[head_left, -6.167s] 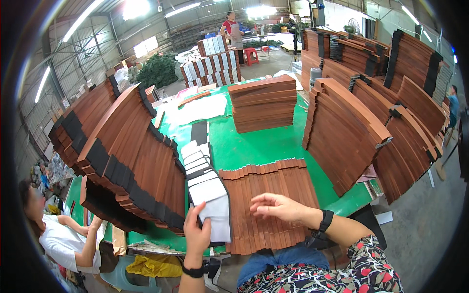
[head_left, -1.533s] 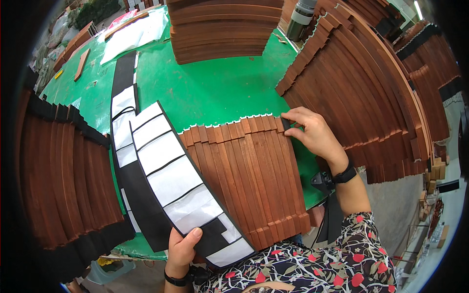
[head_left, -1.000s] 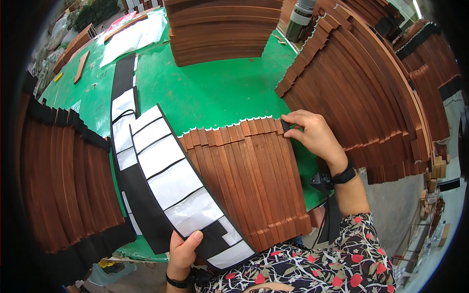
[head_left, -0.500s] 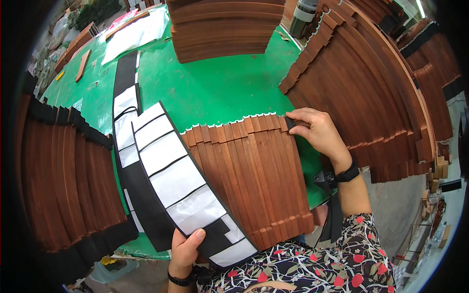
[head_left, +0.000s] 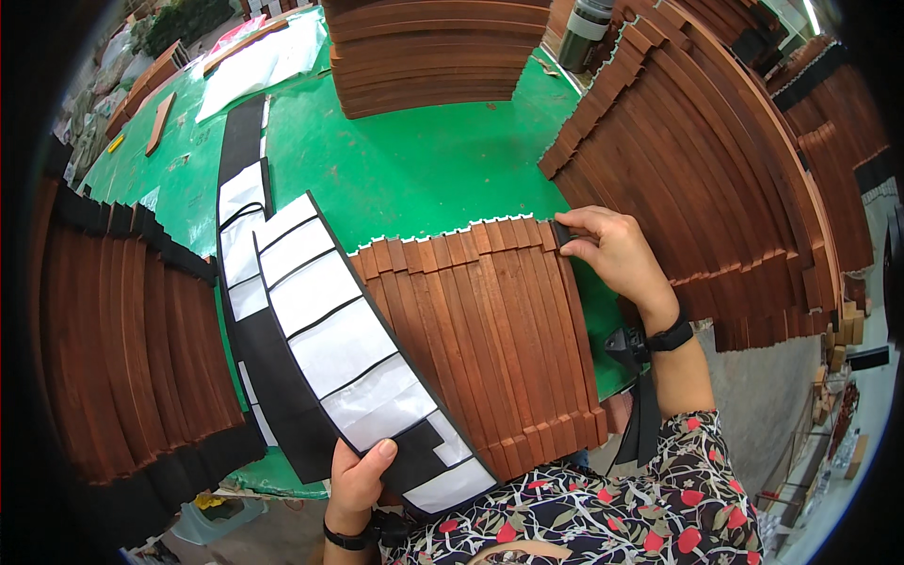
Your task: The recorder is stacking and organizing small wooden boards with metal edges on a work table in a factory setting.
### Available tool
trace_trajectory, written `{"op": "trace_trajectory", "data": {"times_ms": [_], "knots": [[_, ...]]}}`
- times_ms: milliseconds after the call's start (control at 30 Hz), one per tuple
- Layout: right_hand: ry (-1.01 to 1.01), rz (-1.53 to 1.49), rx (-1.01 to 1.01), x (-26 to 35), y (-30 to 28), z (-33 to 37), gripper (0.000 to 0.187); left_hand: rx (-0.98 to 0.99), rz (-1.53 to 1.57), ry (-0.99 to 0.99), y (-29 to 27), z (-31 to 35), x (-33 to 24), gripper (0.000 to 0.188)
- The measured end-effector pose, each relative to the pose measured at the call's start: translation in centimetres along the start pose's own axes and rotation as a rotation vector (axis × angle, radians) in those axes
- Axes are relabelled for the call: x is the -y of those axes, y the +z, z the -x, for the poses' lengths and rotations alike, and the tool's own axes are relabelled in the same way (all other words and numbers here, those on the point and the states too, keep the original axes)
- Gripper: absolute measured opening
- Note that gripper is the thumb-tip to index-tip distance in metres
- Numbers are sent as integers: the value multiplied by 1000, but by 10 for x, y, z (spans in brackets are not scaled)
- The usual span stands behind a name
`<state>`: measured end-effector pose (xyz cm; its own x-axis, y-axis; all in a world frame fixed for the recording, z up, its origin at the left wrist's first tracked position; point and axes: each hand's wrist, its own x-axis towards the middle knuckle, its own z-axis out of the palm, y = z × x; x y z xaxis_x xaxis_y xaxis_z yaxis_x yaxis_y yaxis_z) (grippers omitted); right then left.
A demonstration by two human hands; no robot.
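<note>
A long black strip with white backing patches (head_left: 347, 350) slants over the left part of a row of reddish-brown wooden slats (head_left: 494, 348). My left hand (head_left: 359, 478) grips the strip's near end, thumb on top, the other fingers hidden beneath. At the far right corner of the slats, my right hand (head_left: 614, 252) pinches a small black piece (head_left: 562, 233) between thumb and fingers, against the end of the last slat. The slats lie side by side, with a pale jagged edge along their far ends. Another black and white strip (head_left: 247, 202) lies to the left on the green table.
Stacks of brown slats stand around the green tabletop (head_left: 405, 169): a left stack (head_left: 132, 339) with black ends, a far stack (head_left: 433, 56) and a right stack (head_left: 697, 179). A dark bottle (head_left: 586, 33) stands at the back, and white sheeting (head_left: 268, 71) lies far left.
Very little differs. The right end of the slat row and the small black piece have shifted slightly rightward; my left hand keeps its place on the strip.
</note>
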<state>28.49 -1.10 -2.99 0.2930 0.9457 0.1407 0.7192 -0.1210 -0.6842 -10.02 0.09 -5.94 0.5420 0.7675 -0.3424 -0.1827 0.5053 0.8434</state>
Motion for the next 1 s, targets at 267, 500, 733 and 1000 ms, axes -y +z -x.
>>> {"op": "trace_trajectory", "data": {"times_ms": [267,500,733,1000], "knots": [[-13,51,4,2,1,-5,35,21,6,-1,-2,-6,0,49],[-127,109,-47,1,2,-3,35,25,-7,-9,0,-7,0,49],[-278,134,-196,-8,25,19,29,-75,85,-21,-7,-3,15,54],[-350,243,-229,-10,29,19,28,-7,111,35,-13,-16,20,53]]}}
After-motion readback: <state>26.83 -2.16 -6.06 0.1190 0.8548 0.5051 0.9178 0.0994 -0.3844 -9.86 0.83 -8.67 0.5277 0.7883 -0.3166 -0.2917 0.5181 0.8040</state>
